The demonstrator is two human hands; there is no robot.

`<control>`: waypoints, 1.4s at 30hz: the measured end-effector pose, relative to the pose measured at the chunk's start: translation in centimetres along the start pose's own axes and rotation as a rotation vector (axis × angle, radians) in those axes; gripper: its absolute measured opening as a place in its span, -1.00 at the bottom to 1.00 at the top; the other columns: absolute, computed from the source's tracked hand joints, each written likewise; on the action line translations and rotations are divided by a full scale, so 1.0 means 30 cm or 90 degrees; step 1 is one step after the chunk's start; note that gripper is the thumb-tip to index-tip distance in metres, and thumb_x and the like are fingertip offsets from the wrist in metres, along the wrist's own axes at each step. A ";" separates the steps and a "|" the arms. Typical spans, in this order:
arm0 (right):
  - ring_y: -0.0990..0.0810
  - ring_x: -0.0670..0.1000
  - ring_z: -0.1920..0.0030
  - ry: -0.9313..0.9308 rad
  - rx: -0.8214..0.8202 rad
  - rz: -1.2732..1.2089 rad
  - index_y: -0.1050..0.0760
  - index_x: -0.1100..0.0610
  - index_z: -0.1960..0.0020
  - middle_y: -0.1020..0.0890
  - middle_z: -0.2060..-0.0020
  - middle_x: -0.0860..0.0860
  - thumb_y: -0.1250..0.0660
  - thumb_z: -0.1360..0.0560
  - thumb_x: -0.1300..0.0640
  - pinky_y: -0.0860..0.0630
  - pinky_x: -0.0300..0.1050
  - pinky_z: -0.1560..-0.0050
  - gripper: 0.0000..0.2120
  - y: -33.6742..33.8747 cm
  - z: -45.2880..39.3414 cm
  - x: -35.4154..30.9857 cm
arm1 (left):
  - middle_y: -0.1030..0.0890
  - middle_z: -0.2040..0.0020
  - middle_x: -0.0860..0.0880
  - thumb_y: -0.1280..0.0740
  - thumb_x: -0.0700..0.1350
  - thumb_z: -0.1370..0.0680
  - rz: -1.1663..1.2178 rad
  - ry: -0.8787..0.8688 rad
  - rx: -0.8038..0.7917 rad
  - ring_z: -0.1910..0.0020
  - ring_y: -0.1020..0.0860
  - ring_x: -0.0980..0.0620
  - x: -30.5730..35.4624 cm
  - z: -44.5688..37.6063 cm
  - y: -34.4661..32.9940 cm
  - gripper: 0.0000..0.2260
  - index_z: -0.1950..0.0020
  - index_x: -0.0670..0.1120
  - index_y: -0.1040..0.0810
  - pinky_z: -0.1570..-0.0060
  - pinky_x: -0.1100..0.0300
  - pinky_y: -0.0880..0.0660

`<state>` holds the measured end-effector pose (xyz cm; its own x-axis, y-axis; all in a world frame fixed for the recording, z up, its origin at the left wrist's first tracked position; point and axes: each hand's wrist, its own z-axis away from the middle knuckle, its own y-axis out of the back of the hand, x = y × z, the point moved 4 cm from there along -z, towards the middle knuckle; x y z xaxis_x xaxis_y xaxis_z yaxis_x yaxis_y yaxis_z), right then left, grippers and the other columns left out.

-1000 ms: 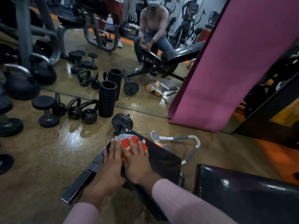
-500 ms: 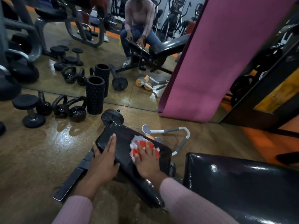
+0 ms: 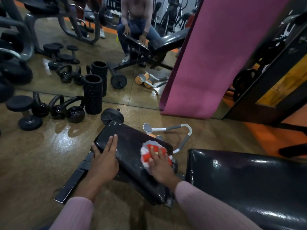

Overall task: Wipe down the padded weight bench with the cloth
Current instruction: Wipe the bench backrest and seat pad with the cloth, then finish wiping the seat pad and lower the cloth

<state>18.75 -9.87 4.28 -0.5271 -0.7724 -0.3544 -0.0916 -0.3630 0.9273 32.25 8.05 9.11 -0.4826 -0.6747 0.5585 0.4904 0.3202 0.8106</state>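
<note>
The cloth (image 3: 155, 155), red and white and bunched into soft folds, lies on the right part of the small black bench pad (image 3: 131, 146), near its right edge. It looks light and limp, so it should slide easily on the glossy vinyl and bunch up unless pressed flat; the best hold is a spread palm on top of it. The right hand (image 3: 159, 165) does just that, fingers straight and pressing the cloth down onto the pad. The left hand (image 3: 104, 161) rests flat on the pad's left edge, fingers extended, thumb seemingly hooked over the side, though blur makes that uncertain. The pad looks firm and slick, streaked with shine, and probably needs that bracing hand. A second, larger padded section (image 3: 245, 183) of the bench sits just to the right, equally glossy. Beyond lie a grey-handled ab roller (image 3: 171, 130), a foam roller (image 3: 92, 93), 2 kettlebells (image 3: 66, 110) and dumbbells on a shiny brown floor (image 3: 41, 155). A pink mat (image 3: 216, 55) leans against a wall mirror.
</note>
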 end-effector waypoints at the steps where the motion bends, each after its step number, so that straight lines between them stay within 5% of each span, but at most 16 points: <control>1: 0.24 0.15 -0.54 -0.007 0.002 0.006 0.29 -0.25 -0.47 0.12 -0.58 0.02 0.61 -0.24 -0.49 0.20 0.21 -0.50 -0.16 0.004 -0.026 -0.075 | 0.21 -0.55 0.12 -0.17 -0.20 -0.56 0.000 0.005 0.011 -0.44 0.22 -0.41 0.007 -0.002 0.007 -0.23 -0.49 0.10 0.37 -0.39 -0.27 -0.12; 4: 0.39 0.16 -0.49 0.077 -0.009 0.022 0.29 -0.36 -0.46 0.25 -0.55 -0.09 0.25 -0.57 -0.28 0.32 0.21 -0.44 -0.52 -0.029 0.039 -0.251 | 0.03 -0.56 0.01 -0.27 -0.12 -0.54 0.020 0.048 0.041 -0.46 0.12 -0.40 0.038 -0.015 0.040 -0.18 -0.51 0.07 0.33 -0.40 -0.26 -0.08; 6: 0.46 0.07 -0.46 0.137 -0.018 -0.010 0.30 -0.41 -0.44 0.31 -0.53 -0.18 0.11 -0.63 -0.19 0.37 0.11 -0.42 -0.52 -0.035 0.140 -0.238 | -0.07 -0.54 -0.06 -0.28 -0.09 -0.53 0.021 0.068 0.057 -0.45 0.05 -0.40 0.056 -0.022 0.054 -0.19 -0.53 0.04 0.28 -0.40 -0.26 -0.07; 11: 0.33 -0.01 -0.53 0.103 -0.018 0.037 0.21 -0.30 -0.50 0.20 -0.55 -0.11 0.25 -0.60 -0.24 0.20 0.09 -0.54 -0.52 -0.020 0.134 0.015 | -0.05 -0.54 -0.04 -0.18 -0.17 -0.55 -0.046 0.047 0.082 -0.45 0.06 -0.42 0.053 -0.020 0.050 -0.27 -0.52 0.01 0.28 -0.42 -0.24 -0.01; 15: 0.23 0.07 -0.55 0.026 -0.022 0.025 0.23 -0.18 -0.53 0.08 -0.58 -0.01 0.50 -0.36 -0.46 0.17 0.18 -0.52 -0.20 0.003 -0.068 -0.047 | -0.11 -0.52 -0.09 -0.21 -0.28 -0.50 0.037 0.011 0.125 -0.43 -0.10 -0.38 0.049 -0.009 0.074 -0.19 -0.52 0.05 0.28 -0.34 -0.23 -0.21; 18: 0.15 0.22 -0.55 0.041 -0.028 0.034 0.17 -0.27 -0.52 0.08 -0.58 0.00 0.24 -0.53 -0.32 0.14 0.28 -0.49 -0.43 -0.002 -0.167 -0.246 | -0.16 -0.50 -0.16 -0.25 -0.34 -0.47 0.196 -0.001 0.205 -0.31 -0.35 -0.26 0.044 -0.011 0.119 -0.17 -0.54 0.05 0.19 -0.19 -0.15 -0.38; 21: 0.21 0.22 -0.54 0.136 -0.012 0.035 0.09 -0.27 -0.52 0.12 -0.58 -0.02 -0.02 -0.62 -0.11 0.22 0.25 -0.48 -0.48 0.004 -0.128 -0.403 | -0.18 -0.50 -0.15 -0.25 -0.28 -0.50 0.183 0.024 0.242 -0.34 -0.34 -0.22 0.041 -0.031 0.135 -0.22 -0.54 0.05 0.15 -0.28 -0.20 -0.28; 26: 0.29 0.14 -0.54 0.282 0.008 0.062 0.11 -0.30 -0.51 0.15 -0.57 -0.10 0.03 -0.63 -0.14 0.29 0.12 -0.48 -0.51 -0.059 0.076 -0.196 | -0.16 -0.52 -0.07 -0.23 -0.18 -0.52 0.025 0.065 0.151 -0.42 -0.15 -0.34 0.081 -0.040 0.094 -0.22 -0.53 0.07 0.25 -0.36 -0.28 -0.03; 28: 0.20 0.08 -0.56 0.203 0.030 0.002 0.11 -0.40 -0.47 0.13 -0.56 -0.13 0.11 -0.62 -0.23 0.16 0.03 -0.53 -0.56 -0.057 0.163 -0.031 | -0.16 -0.52 -0.06 -0.23 -0.18 -0.51 -0.001 0.063 0.153 -0.41 -0.14 -0.37 0.087 -0.034 0.090 -0.23 -0.53 0.06 0.24 -0.35 -0.29 -0.04; 30: -0.10 0.05 -0.53 0.051 0.025 -0.088 0.03 -0.44 -0.43 0.03 -0.54 -0.14 0.03 -0.61 -0.23 -0.15 -0.17 -0.45 -0.58 -0.037 0.206 0.114 | -0.16 -0.52 -0.07 -0.22 -0.17 -0.53 0.000 0.062 0.165 -0.44 -0.09 -0.34 0.085 -0.028 0.093 -0.26 -0.54 0.04 0.20 -0.35 -0.30 -0.01; 33: -0.56 0.05 -0.14 -0.161 0.000 -0.293 -0.43 -0.21 -0.34 -0.52 -0.28 0.01 -0.30 -0.55 -0.04 -0.44 -0.24 -0.06 -0.63 0.043 0.179 0.194 | -0.16 -0.52 -0.06 -0.21 -0.14 -0.54 -0.026 0.025 0.175 -0.48 -0.03 -0.26 0.101 -0.018 0.087 -0.32 -0.55 0.02 0.12 -0.37 -0.29 -0.01; 37: -0.59 0.01 -0.07 -0.329 0.005 -0.343 -0.52 0.07 -0.28 -0.63 -0.10 0.05 -0.24 -0.56 0.16 -0.47 -0.18 -0.10 -0.69 0.146 0.086 0.199 | -0.22 -0.50 -0.07 -0.20 -0.15 -0.56 -0.012 -0.037 0.150 -0.48 -0.10 -0.20 0.146 -0.003 0.064 -0.41 -0.54 -0.03 -0.04 -0.39 -0.20 -0.13; 42: -0.62 0.15 -0.04 -0.459 0.020 -0.880 -0.54 0.11 -0.21 -0.65 -0.04 0.13 -0.19 -0.62 0.12 -0.55 0.08 -0.04 -0.76 0.291 0.149 0.171 | -0.43 -0.35 -0.10 -0.27 -0.18 -0.54 0.128 -0.152 0.186 -0.31 -0.39 -0.11 0.250 0.028 0.052 -0.56 -0.42 -0.12 -0.36 -0.28 0.01 -0.33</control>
<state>11.48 -14.68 11.09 -0.2999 0.5483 -0.7807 -0.8419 -0.5369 -0.0537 28.78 4.05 14.71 -0.5697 -0.4176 0.7078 0.3825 0.6276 0.6781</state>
